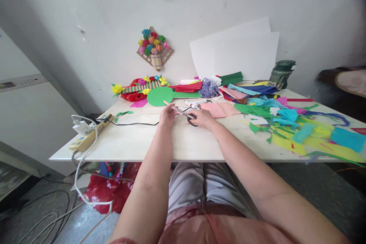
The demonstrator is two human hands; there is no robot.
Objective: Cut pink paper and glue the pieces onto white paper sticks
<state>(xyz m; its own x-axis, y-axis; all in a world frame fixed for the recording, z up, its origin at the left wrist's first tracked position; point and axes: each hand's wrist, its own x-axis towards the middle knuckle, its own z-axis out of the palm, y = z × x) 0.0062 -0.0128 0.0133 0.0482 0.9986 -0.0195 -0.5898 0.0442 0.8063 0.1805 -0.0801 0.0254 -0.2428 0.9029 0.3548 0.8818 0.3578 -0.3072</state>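
My right hand [202,118] grips black-handled scissors [191,119] over the white table [128,145]; the blades point left toward my left hand. My left hand [167,115] pinches a thin pink paper strip [170,106] that slants up to the left, meeting the scissor blades. Both hands hover just above the tabletop near its middle. A pink paper sheet [219,109] lies just right of my right hand, and a green paper paddle shape [160,96] lies just beyond my left.
Several coloured paper scraps [288,122] cover the table's right side. A glue gun [194,103], purple yarn [208,88] and paper flowers [140,89] sit at the back. A power strip [88,135] with cables lies at the left edge. White sheets [237,51] lean on the wall.
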